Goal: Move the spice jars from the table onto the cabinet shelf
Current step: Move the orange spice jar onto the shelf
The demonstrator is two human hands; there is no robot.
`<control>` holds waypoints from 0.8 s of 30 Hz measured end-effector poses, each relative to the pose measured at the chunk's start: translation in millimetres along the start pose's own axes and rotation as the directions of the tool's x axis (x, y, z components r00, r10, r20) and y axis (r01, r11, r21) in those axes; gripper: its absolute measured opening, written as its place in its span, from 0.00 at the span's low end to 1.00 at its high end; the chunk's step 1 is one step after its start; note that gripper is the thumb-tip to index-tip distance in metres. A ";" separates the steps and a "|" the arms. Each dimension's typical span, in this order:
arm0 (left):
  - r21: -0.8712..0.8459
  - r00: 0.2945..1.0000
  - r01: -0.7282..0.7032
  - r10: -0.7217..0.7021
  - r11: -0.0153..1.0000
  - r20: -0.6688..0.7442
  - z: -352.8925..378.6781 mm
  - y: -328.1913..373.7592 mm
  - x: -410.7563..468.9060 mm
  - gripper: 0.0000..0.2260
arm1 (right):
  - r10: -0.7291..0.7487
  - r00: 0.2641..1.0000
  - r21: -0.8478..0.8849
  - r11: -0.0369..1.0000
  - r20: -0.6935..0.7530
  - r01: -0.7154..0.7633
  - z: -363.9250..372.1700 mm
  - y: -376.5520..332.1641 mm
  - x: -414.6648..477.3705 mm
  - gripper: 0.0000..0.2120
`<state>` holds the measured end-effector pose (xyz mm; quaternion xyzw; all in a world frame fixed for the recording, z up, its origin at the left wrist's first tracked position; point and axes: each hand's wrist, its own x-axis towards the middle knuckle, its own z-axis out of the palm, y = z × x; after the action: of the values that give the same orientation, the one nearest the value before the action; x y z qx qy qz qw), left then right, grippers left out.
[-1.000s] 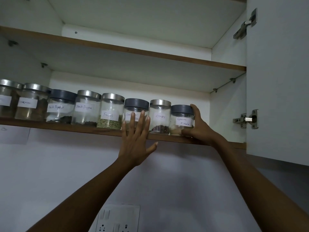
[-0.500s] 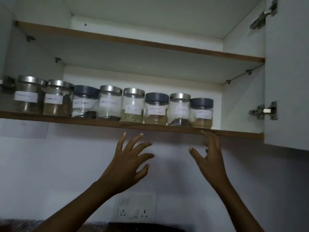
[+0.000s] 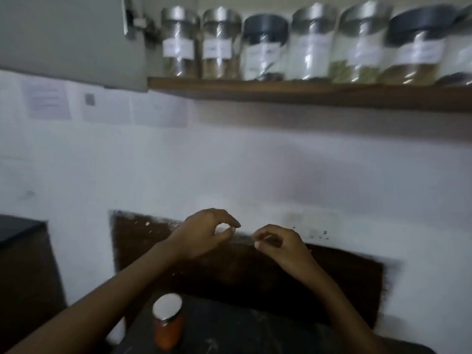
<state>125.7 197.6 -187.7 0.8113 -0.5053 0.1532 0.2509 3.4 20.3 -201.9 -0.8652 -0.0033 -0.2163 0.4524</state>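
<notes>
While nothing is held, both hands are seen in mid-air before the wall: the left hand (image 3: 204, 233) and the right hand (image 3: 281, 245), each with fingers loosely curled, thumb and fingertips nearly meeting, empty.

Step in hand, as judged: a reach for the jar left below. One orange-filled jar (image 3: 167, 325) with a white lid (image 3: 167, 306) is noted upright on the dark table (image 3: 255, 333). It is below the left hand and slightly to its outer side, well apart from it. From the right hand it is farther, down and across. The shelf (image 3: 306, 94) is placed well above both hands, with a row of shelved jars (image 3: 219, 44) along its front edge.

For a clean pick, the left hand is best opened wider and lowered straight over the jar. The glass body should be gripped below the lid, not by the lid alone, since the lid's fit cannot be judged. The jar should be kept upright on the lift.

Free space on the shelf cannot be told, as the row is cut off up and right of the right hand. Labels are too blurred to be read.
</notes>
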 end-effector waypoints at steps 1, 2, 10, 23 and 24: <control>-0.051 0.998 0.060 -0.059 0.997 0.024 7.1 -23.3 -17.3 0.15 | 0.032 0.999 0.038 0.999 0.042 -0.033 25.5 9.4 0.7 0.05; -0.079 0.992 0.125 -0.122 0.989 0.043 16.8 -47.4 -34.9 0.13 | 0.071 0.994 0.070 0.995 0.081 -0.076 51.6 20.7 0.0 0.06; 0.015 0.782 0.578 -0.560 0.816 0.276 127.1 -179.3 -161.3 0.20 | 0.391 0.862 0.022 0.908 0.321 -0.419 229.1 93.8 -29.8 0.21; -0.351 0.624 0.766 -0.755 0.539 0.201 209.6 -204.1 -192.0 0.35 | 0.461 0.793 -0.169 0.886 0.399 -0.431 279.5 138.5 -16.9 0.31; -0.354 0.621 0.764 -0.764 0.540 0.175 209.8 -203.7 -191.8 0.34 | 0.463 0.793 -0.170 0.885 0.395 -0.433 278.3 139.1 -16.5 0.31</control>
<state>222.6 296.3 -508.9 0.8812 -0.1211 -0.0762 0.4507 119.8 159.5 -455.2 -0.8826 0.1109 0.0905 0.4478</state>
